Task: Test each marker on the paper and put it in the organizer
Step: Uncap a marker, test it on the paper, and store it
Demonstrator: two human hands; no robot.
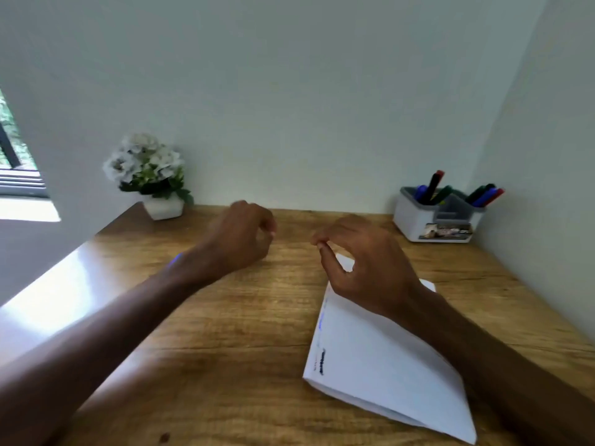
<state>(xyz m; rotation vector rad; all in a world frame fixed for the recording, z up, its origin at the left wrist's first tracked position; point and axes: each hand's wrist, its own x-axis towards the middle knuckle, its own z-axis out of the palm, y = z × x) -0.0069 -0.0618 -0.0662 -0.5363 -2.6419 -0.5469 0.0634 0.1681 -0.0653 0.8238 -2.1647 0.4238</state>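
Nearest to me lies the folded white paper (386, 365) on the wooden desk (225, 333), on the right side, with a dark scribble and a faint blue one along its left edge; these marks are too blurred for me to read as letters. From what I see, no loose marker lies on the desk, so I judge the testing is mostly or fully done. The right hand (367, 268) hovers over the far end of the paper with the fingers curled and the thumb pinched against the fingertips, but it holds nothing that I can see. The left hand (241, 239) is beside it, a little further away over the bare wood, loosely curled and also empty. One risk I see: if the right hand drops onto the paper, it could smear fresh ink or push the sheet toward the near edge of the desk. Further back at the right corner stands the white and grey organizer (434, 220), with markers (433, 188) leaning loosely in two of its compartments (black, blue, green and red ones). A careless reach there could tip it or knock a marker out. It has a small label on the front, but I cannot read it. At the far left stands a potted white flower plant (148, 172).
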